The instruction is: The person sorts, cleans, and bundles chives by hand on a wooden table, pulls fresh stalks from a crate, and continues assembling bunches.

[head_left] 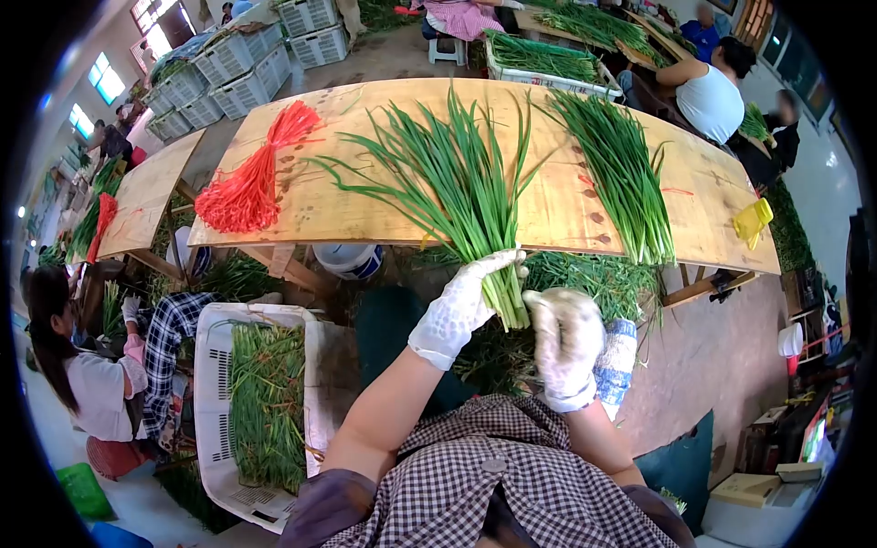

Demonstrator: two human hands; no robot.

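Left hand (457,306) clasps green stalks (470,196), right hand (568,345) curls beside, hold unclear: a steadying step, seemingly; any next move needs gentle support.

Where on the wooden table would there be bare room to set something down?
The table is bare between the red ties and the chives in the left hand, and between the flat-lying chive pile and the yellow object. The middle is crowded, with the held leaves spreading close to the pile.
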